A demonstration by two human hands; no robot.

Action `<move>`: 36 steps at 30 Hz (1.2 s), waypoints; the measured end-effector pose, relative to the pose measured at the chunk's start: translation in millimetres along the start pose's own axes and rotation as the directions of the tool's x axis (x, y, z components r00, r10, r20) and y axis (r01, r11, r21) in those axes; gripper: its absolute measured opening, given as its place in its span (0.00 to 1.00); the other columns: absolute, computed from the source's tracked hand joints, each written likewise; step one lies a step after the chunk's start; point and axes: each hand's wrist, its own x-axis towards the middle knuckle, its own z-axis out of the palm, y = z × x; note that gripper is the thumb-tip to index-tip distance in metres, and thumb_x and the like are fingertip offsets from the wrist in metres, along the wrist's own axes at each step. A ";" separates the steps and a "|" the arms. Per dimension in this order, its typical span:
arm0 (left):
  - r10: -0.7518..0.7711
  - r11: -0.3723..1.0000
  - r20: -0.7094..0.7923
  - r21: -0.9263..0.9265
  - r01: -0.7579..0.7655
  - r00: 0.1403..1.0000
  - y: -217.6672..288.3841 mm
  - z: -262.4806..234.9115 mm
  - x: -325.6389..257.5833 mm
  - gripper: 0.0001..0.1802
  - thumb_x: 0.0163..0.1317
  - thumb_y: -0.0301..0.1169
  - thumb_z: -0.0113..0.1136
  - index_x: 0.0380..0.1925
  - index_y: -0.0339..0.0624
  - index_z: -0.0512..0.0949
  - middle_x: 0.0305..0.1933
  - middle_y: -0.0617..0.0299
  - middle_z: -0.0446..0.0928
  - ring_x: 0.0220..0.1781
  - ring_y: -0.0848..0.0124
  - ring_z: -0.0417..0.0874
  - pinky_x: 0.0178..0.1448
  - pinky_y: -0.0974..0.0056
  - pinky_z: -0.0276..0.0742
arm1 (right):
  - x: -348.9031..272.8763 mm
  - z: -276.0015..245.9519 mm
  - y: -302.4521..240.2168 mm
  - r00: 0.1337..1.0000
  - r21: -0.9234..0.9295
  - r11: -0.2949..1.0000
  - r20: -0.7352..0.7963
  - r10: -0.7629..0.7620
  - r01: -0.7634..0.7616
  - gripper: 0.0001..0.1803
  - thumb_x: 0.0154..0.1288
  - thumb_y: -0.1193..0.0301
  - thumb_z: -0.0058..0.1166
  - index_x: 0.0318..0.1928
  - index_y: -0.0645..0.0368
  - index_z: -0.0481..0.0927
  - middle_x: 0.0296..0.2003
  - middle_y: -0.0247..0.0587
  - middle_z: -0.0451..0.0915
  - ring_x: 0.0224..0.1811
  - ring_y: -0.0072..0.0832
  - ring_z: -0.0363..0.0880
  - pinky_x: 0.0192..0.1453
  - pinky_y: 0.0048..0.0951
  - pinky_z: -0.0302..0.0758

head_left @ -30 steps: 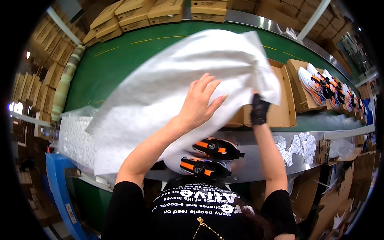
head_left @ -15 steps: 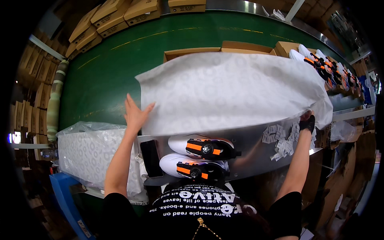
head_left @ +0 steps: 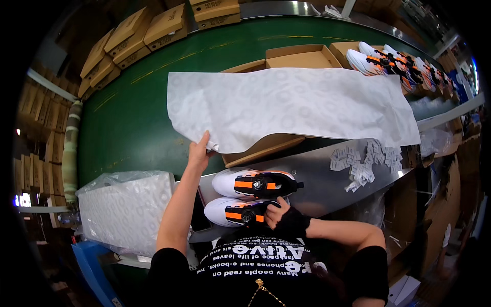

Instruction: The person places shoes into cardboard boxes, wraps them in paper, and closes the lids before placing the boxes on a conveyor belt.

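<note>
A large sheet of white patterned tissue paper (head_left: pixel 291 105) lies over an open cardboard shoe box (head_left: pixel 273 146), hiding most of it. My left hand (head_left: pixel 199 153) pinches the sheet's near left corner, which is crumpled between thumb and fingers. Close to my body, two white sneakers with orange and black straps and round dials lie side by side, toes to the left. My right hand (head_left: pixel 280 214), in a black fingerless glove, grips the nearer sneaker (head_left: pixel 232 212) at its heel opening. The farther sneaker (head_left: pixel 250 184) is untouched.
Small white packets (head_left: pixel 360 163) are heaped on the metal ledge, right. A plastic-covered stack of tissue paper (head_left: pixel 125 210) stands at left, beside a partly hidden phone (head_left: pixel 200 217). More sneakers (head_left: pixel 394 64) and closed boxes (head_left: pixel 166 30) line the green belt (head_left: pixel 128 117).
My right hand has let go of the tissue paper and come down to the nearer sneaker. My left hand, open before, now pinches the paper's corner. The sheet has settled over the box.
</note>
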 end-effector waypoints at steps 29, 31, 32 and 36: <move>0.335 0.544 0.592 0.514 -0.664 0.733 44.5 29.9 -11.1 0.26 0.53 0.42 0.54 0.50 0.39 0.68 0.61 0.46 0.58 0.63 0.57 0.58 0.63 0.56 0.53 | 124.9 -18.5 146.2 0.767 -0.098 0.766 0.038 0.641 -0.635 0.28 0.53 0.54 0.50 0.51 0.57 0.69 0.54 0.52 0.63 0.59 0.41 0.58 0.57 0.65 0.44; 0.470 0.032 0.621 0.698 -0.715 0.627 28.5 50.9 -2.5 0.25 0.52 0.45 0.55 0.48 0.44 0.72 0.60 0.49 0.59 0.65 0.57 0.55 0.62 0.43 0.47 | 71.7 -14.4 164.0 0.715 -0.115 0.707 -0.045 0.698 -0.698 0.29 0.52 0.52 0.50 0.51 0.56 0.69 0.57 0.54 0.60 0.61 0.44 0.56 0.59 0.62 0.45; 0.454 -0.178 0.675 0.709 -0.683 0.582 24.8 58.4 -2.1 0.25 0.51 0.46 0.55 0.47 0.45 0.73 0.60 0.50 0.60 0.65 0.57 0.55 0.62 0.41 0.45 | 58.7 -21.1 161.8 0.649 -0.044 0.650 0.041 0.760 -0.758 0.30 0.52 0.52 0.50 0.52 0.57 0.69 0.58 0.54 0.59 0.62 0.44 0.56 0.59 0.61 0.45; 0.232 -0.489 0.577 0.765 -0.418 0.783 9.7 63.0 9.8 0.31 0.45 0.53 0.57 0.46 0.45 0.73 0.57 0.51 0.62 0.65 0.56 0.53 0.61 0.35 0.39 | 18.1 -49.1 146.8 0.672 0.203 0.699 -0.190 0.715 -0.686 0.19 0.53 0.62 0.52 0.42 0.63 0.73 0.43 0.49 0.73 0.46 0.44 0.69 0.50 0.43 0.62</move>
